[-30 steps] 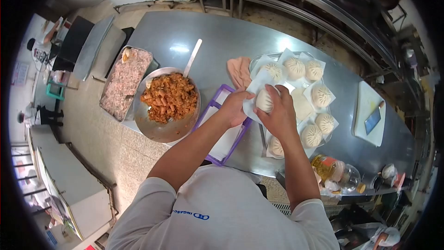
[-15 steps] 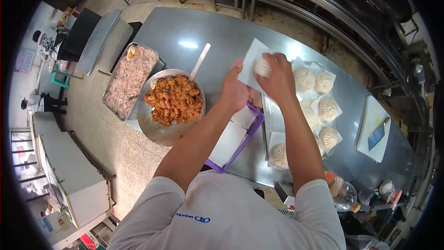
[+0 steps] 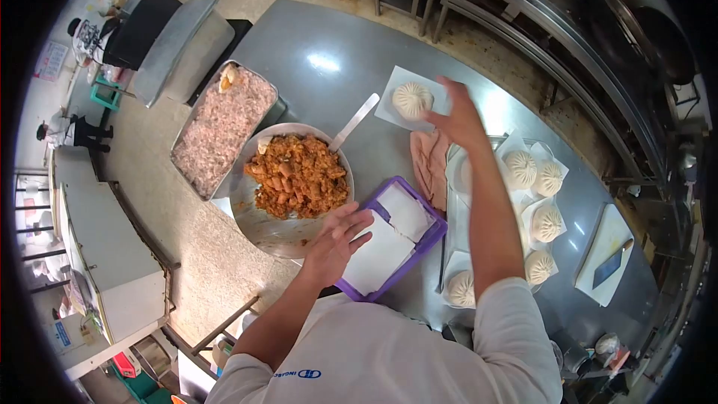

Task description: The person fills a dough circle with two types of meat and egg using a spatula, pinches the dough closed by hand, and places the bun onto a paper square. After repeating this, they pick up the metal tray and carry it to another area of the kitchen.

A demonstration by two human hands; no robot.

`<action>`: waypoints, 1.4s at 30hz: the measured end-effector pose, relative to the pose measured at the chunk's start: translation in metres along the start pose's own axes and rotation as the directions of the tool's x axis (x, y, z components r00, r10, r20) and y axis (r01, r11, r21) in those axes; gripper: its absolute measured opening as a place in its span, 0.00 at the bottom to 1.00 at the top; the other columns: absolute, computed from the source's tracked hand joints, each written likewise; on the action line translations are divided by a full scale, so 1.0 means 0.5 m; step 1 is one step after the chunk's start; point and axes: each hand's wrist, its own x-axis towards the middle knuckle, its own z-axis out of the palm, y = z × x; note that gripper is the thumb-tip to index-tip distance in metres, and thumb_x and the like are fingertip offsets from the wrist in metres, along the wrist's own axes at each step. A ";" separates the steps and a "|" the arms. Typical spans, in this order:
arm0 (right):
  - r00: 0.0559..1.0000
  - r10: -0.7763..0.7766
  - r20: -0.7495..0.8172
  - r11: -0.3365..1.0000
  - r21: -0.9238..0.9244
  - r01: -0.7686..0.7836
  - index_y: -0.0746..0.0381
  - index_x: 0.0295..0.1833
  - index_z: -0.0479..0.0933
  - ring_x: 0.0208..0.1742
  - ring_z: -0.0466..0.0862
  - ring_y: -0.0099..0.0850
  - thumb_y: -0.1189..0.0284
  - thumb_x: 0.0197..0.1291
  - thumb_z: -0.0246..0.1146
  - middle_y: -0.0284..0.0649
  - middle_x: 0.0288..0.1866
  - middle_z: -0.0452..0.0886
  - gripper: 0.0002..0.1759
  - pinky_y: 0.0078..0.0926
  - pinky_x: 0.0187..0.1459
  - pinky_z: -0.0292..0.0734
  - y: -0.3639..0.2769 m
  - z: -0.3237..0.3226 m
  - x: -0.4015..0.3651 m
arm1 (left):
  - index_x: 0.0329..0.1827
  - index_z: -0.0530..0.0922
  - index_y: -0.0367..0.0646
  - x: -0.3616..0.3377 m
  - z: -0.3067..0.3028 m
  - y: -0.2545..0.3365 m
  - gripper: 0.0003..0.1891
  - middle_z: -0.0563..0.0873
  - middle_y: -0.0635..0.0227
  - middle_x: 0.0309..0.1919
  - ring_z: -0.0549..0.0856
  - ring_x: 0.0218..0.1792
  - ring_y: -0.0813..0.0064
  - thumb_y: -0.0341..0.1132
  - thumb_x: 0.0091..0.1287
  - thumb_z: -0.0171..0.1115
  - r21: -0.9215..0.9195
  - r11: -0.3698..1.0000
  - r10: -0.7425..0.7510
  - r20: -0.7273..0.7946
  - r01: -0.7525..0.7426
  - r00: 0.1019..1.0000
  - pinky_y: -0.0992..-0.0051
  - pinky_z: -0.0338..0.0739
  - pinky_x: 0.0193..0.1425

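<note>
1. L. hand (image 3: 329, 247): nearest; fingers spread, holding nothing visible. Drawn back twd wearer since ½ s ago, when it was up beside the bun. Contact w/ items below: can't tell.
2. Purple tray (image 3: 432, 236): under/beside L. fingers; contains wht. paper sheets (image 3: 372, 258).
3. Metal bowl (image 3: 262, 239): L. of purple tray; orange-brn. filling (image 3: 288, 179), chunky; flat metal handle (image 3: 355, 121) leaning out over far rim.
4. Bun tray (image 3: 456, 232): R. side, partly hidden by R. forearm; min. 5 pleated buns visible, incl. one at near end (image 3: 461, 288), on paper.
5. Cloth (image 3: 428, 164): pinkish, crumpled, btwn purple tray & item 7.
6. R. hand (image 3: 458, 114): thumb & fingers parted, not wrapped round anything; thumb tip right by bun's edge, touching or not unclear.
7. Single bun (image 3: 413, 101): pleats up, on paper square (image 3: 387, 110), resting on tabletop (image 3: 299, 45) just beyond cloth, outside bun tray. Change: ½ s ago up btwn both hands; now set down. Meaning (judged): this pc. shaped & placed, both hands freed.
8. Wht. board (image 3: 598, 228): far R.; bladed tool on it.
9. Mince tray (image 3: 190, 177): beyond bowl, L.; pale pink mince (image 3: 224, 123).
10. Metal shelving (image 3: 516, 22): background, past tabletop.
</note>
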 end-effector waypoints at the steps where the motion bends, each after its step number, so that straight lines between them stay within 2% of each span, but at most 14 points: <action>1: 0.999 0.001 -0.049 0.990 0.143 0.006 0.61 0.72 0.67 0.64 0.77 0.46 0.59 0.53 0.76 0.52 0.70 0.70 0.44 0.40 0.58 0.78 0.007 -0.068 -0.052 | 0.75 0.62 0.49 -0.004 -0.008 -0.001 0.38 0.73 0.61 0.68 0.67 0.73 0.62 0.54 0.66 0.65 -0.010 1.000 -0.015 0.002 0.015 1.000 0.58 0.60 0.77; 6: 0.895 0.397 -0.202 0.916 0.030 -0.400 0.66 0.62 0.77 0.50 0.85 0.39 0.63 0.60 0.70 0.50 0.54 0.83 0.27 0.33 0.51 0.80 0.088 -0.287 -0.323 | 0.74 0.62 0.46 0.024 -0.005 -0.014 0.40 0.72 0.57 0.68 0.70 0.72 0.58 0.57 0.65 0.66 -0.019 0.986 -0.160 0.135 0.164 0.978 0.57 0.64 0.76; 8: 0.763 0.602 -0.237 0.785 -0.001 -0.619 0.67 0.55 0.81 0.46 0.87 0.38 0.61 0.61 0.70 0.48 0.47 0.87 0.23 0.34 0.49 0.80 0.096 -0.336 -0.429 | 0.74 0.62 0.46 0.046 0.011 -0.025 0.40 0.71 0.55 0.69 0.70 0.72 0.54 0.58 0.66 0.64 0.027 0.980 -0.198 0.210 0.197 0.958 0.55 0.65 0.75; 13: 0.673 0.730 -0.115 0.676 -0.021 -0.737 0.65 0.47 0.85 0.40 0.86 0.34 0.62 0.62 0.68 0.45 0.37 0.88 0.17 0.32 0.47 0.79 0.107 -0.318 -0.594 | 0.75 0.61 0.45 0.081 0.084 -0.053 0.40 0.71 0.51 0.70 0.71 0.71 0.51 0.59 0.67 0.63 0.112 0.961 -0.276 0.366 0.253 0.889 0.54 0.67 0.75; 14: 0.687 0.719 -0.106 0.689 -0.022 -0.725 0.67 0.50 0.82 0.48 0.87 0.44 0.60 0.61 0.68 0.51 0.46 0.87 0.21 0.37 0.51 0.79 0.126 -0.298 -0.610 | 0.75 0.61 0.45 0.083 0.098 -0.061 0.40 0.71 0.52 0.70 0.72 0.71 0.52 0.59 0.68 0.62 0.126 0.958 -0.286 0.396 0.257 0.873 0.55 0.67 0.74; 18: 0.788 0.582 -0.201 0.793 -0.079 -0.605 0.67 0.49 0.82 0.49 0.85 0.46 0.62 0.60 0.68 0.52 0.47 0.85 0.20 0.39 0.52 0.79 0.161 -0.226 -0.599 | 0.75 0.61 0.43 0.066 0.137 -0.088 0.40 0.71 0.52 0.69 0.72 0.71 0.54 0.60 0.68 0.62 0.188 0.934 -0.357 0.429 0.305 0.829 0.55 0.67 0.74; 20: 0.937 0.319 -0.140 0.911 -0.226 -0.344 0.67 0.51 0.82 0.51 0.83 0.48 0.64 0.60 0.68 0.51 0.49 0.84 0.19 0.43 0.55 0.78 0.180 -0.202 -0.573 | 0.75 0.61 0.41 0.054 0.144 -0.099 0.41 0.72 0.52 0.69 0.72 0.71 0.55 0.60 0.68 0.62 0.248 0.913 -0.404 0.446 0.323 0.799 0.55 0.66 0.74; 21: 0.939 0.314 -0.142 0.916 -0.216 -0.339 0.67 0.51 0.82 0.51 0.83 0.48 0.64 0.60 0.68 0.51 0.49 0.84 0.19 0.43 0.55 0.78 0.188 -0.195 -0.558 | 0.75 0.61 0.41 0.048 0.143 -0.102 0.41 0.72 0.52 0.69 0.72 0.71 0.55 0.60 0.68 0.62 0.256 0.913 -0.402 0.441 0.317 0.803 0.55 0.66 0.74; 23: 0.964 0.206 -0.167 0.847 -0.463 -0.261 0.66 0.53 0.81 0.56 0.80 0.49 0.64 0.61 0.66 0.51 0.52 0.82 0.20 0.44 0.57 0.76 0.207 -0.189 -0.528 | 0.74 0.61 0.39 0.033 0.139 -0.109 0.41 0.72 0.52 0.69 0.73 0.70 0.55 0.60 0.68 0.61 0.271 0.907 -0.415 0.437 0.323 0.798 0.55 0.67 0.74; 27: 0.883 0.467 0.044 0.734 -0.575 -0.360 0.66 0.56 0.79 0.60 0.77 0.50 0.57 0.63 0.64 0.51 0.57 0.80 0.25 0.44 0.62 0.73 0.204 -0.227 -0.479 | 0.73 0.62 0.39 0.009 0.134 -0.104 0.41 0.72 0.52 0.69 0.74 0.70 0.56 0.61 0.68 0.61 0.305 0.907 -0.401 0.407 0.292 0.821 0.57 0.68 0.73; 34: 0.816 0.523 0.246 0.658 -0.725 -0.204 0.62 0.54 0.81 0.63 0.76 0.47 0.47 0.57 0.66 0.47 0.55 0.83 0.31 0.45 0.63 0.71 0.196 -0.268 -0.435 | 0.71 0.64 0.38 -0.021 0.107 -0.104 0.40 0.73 0.53 0.68 0.75 0.68 0.57 0.61 0.69 0.60 0.309 0.922 -0.342 0.370 0.233 0.864 0.57 0.69 0.72; 36: 0.797 0.483 0.363 0.731 -0.668 -0.139 0.59 0.55 0.83 0.64 0.75 0.46 0.45 0.53 0.68 0.46 0.53 0.85 0.32 0.46 0.64 0.69 0.185 -0.277 -0.431 | 0.71 0.64 0.38 -0.025 0.103 -0.109 0.40 0.74 0.54 0.67 0.76 0.68 0.57 0.61 0.69 0.60 0.309 0.925 -0.331 0.369 0.222 0.868 0.57 0.69 0.71; 40: 0.730 0.528 0.434 0.723 -0.680 -0.119 0.59 0.54 0.83 0.63 0.77 0.46 0.45 0.50 0.71 0.45 0.52 0.86 0.33 0.46 0.64 0.67 0.173 -0.292 -0.429 | 0.70 0.64 0.38 -0.026 0.090 -0.122 0.40 0.74 0.55 0.67 0.76 0.67 0.58 0.61 0.68 0.61 0.308 0.920 -0.343 0.340 0.240 0.876 0.57 0.69 0.71; 42: 0.728 0.476 0.493 0.687 -0.725 0.042 0.60 0.52 0.83 0.61 0.79 0.45 0.48 0.45 0.74 0.43 0.49 0.87 0.33 0.49 0.66 0.65 0.175 -0.297 -0.433 | 0.70 0.64 0.38 -0.026 0.093 -0.124 0.40 0.74 0.55 0.67 0.76 0.67 0.58 0.61 0.68 0.61 0.314 0.916 -0.354 0.339 0.250 0.872 0.58 0.69 0.71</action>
